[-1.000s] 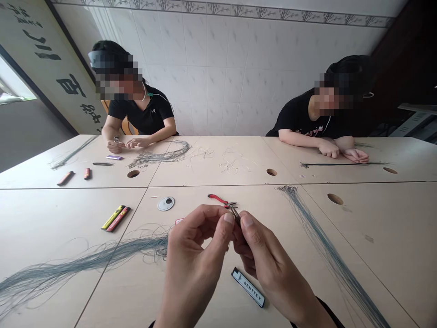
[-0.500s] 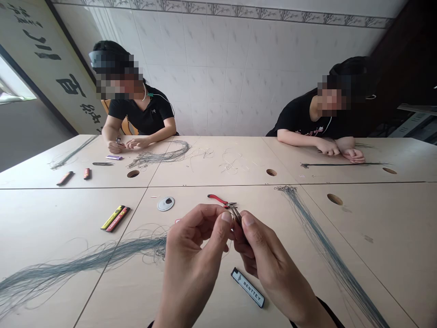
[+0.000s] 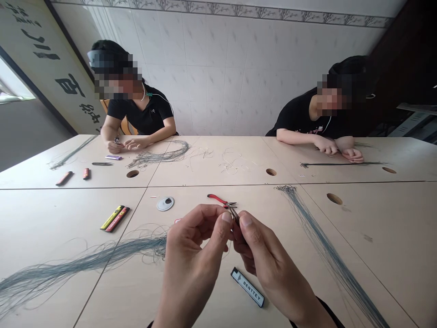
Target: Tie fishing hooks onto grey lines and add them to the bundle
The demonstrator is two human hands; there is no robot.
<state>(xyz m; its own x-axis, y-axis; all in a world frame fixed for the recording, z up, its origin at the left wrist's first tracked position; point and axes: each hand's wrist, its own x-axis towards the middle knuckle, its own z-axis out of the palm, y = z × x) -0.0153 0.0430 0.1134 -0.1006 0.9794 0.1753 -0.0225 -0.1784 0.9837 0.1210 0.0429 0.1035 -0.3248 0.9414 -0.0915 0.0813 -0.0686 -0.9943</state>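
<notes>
Both hands meet over the middle of the table. My right hand (image 3: 264,255) is closed on dark metal tweezers (image 3: 236,216), whose tips point up and away. My left hand (image 3: 200,248) is closed, thumb against fingertips beside the tweezers; what it pinches is too small to make out. Just beyond the fingertips lie red-handled pliers (image 3: 218,199). A bundle of blue-grey strands (image 3: 126,248) runs left from behind my left hand. On the right, another strand bundle (image 3: 324,241) stretches toward the near edge. A black and white BENTTEY case (image 3: 247,287) rests below my hands.
Two lighters (image 3: 115,218) and a round metal cover (image 3: 165,203) lie at left on the table (image 3: 273,200). Across it sit two people in black, left (image 3: 139,114) and right (image 3: 300,118), hands on the tabletop. Loose strands (image 3: 160,155) and tweezers (image 3: 102,164) are near the left person.
The tweezers and my right fingertips have shifted very slightly. Otherwise both hands keep almost the same pose, and the things on the table have not moved.
</notes>
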